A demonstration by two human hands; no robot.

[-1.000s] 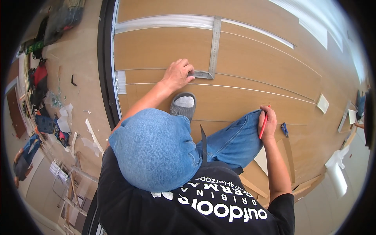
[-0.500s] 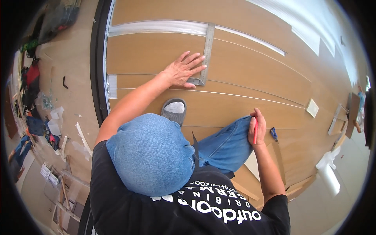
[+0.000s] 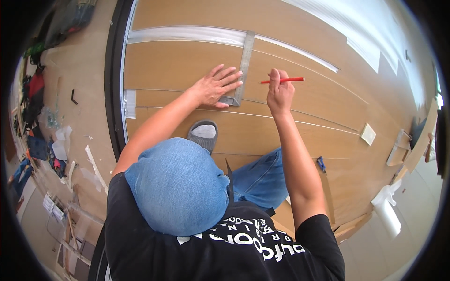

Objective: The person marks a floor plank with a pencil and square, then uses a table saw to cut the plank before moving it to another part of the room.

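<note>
My left hand (image 3: 218, 88) lies flat with spread fingers on a brown board (image 3: 178, 63), its fingertips at the edge of a metal try square (image 3: 246, 58). The square's long blade runs away from me across a pale strip (image 3: 187, 35); its short arm lies under or beside my thumb, partly hidden. A red pencil (image 3: 293, 79) is pinched in my closed right hand (image 3: 280, 96), to the right of the square. Its point faces left toward the blade; I cannot tell whether it touches the board.
My slippered foot (image 3: 203, 133) rests on the board just below the left hand. A blue clamp-like tool (image 3: 321, 164) and a small white square piece (image 3: 368, 134) lie to the right. Along the left runs a black frame edge (image 3: 116, 70), with scraps on the floor beyond.
My right hand has moved up and left from beside my knee to near the square, the pencil swinging from upright to nearly level. My left hand stays at the square.
</note>
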